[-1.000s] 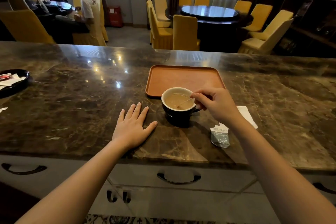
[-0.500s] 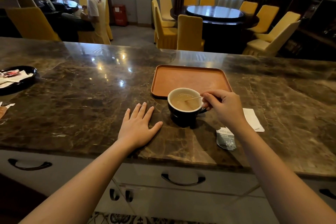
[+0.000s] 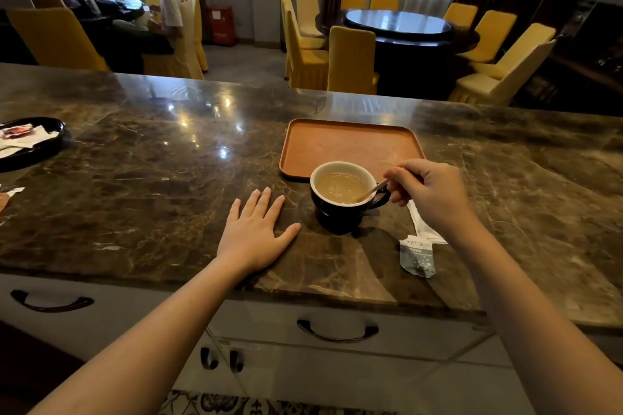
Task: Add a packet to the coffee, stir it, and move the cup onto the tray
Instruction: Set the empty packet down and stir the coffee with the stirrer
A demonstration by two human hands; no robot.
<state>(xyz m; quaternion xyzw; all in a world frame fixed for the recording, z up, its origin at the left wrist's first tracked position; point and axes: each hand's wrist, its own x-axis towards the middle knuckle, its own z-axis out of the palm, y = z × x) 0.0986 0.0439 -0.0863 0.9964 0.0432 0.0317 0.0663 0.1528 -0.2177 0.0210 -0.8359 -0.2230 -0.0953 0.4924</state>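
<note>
Watch out for a spill first. Nearest you, the torn packet (image 3: 417, 258) lies on the surface (image 3: 141, 199) by your right wrist, next to a white paper (image 3: 425, 229), and your arm could brush them off the edge. Your left hand (image 3: 253, 233) lies flat and open on the surface, holding nothing, just beside the cup (image 3: 344, 199) but not touching it. So nothing steadies the cup. If you stir too hard, the cup may slide or the coffee (image 3: 340, 186) may splash over the rim. Your right hand (image 3: 426, 191) is closed in a pinch on the thin stir stick (image 3: 371, 191), wrist raised, fingers curled, just right of the cup's handle. The stick leans down into the coffee. The cup stands on the surface, touching or just at the near edge of the tray (image 3: 350, 145); I cannot tell which. It is very full, so I think lifting it fast could spill it too.
</note>
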